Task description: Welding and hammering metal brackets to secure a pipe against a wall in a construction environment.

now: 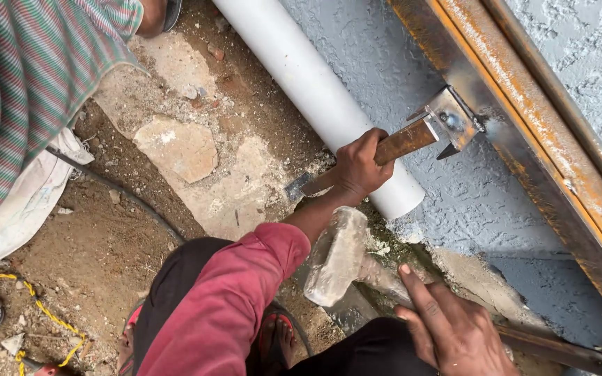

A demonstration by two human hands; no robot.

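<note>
Bare dirt and broken concrete slabs run along the foot of a grey rough-plastered wall, seen from above. A white pipe lies slanted against the wall base, and all else is best placed from it. Just right of the pipe's lower end, a rusty steel beam crosses the wall on the same slant, with a small steel bracket fixed to its near edge.

The left hand is clenched around a rusty chisel lying across the pipe's lower end. The chisel's long axis runs from its flat tip, left of the pipe over the slab, up and right to its head, which touches the bracket. Below the pipe's end, the right hand grasps the handle of a dusty hammer; the hammer head hangs just under the left wrist, nearer the chisel than the right hand itself.

Well left of the pipe stands another person in a striped garment, with a yellow cord on the dirt. No packages, labels or signs show.
</note>
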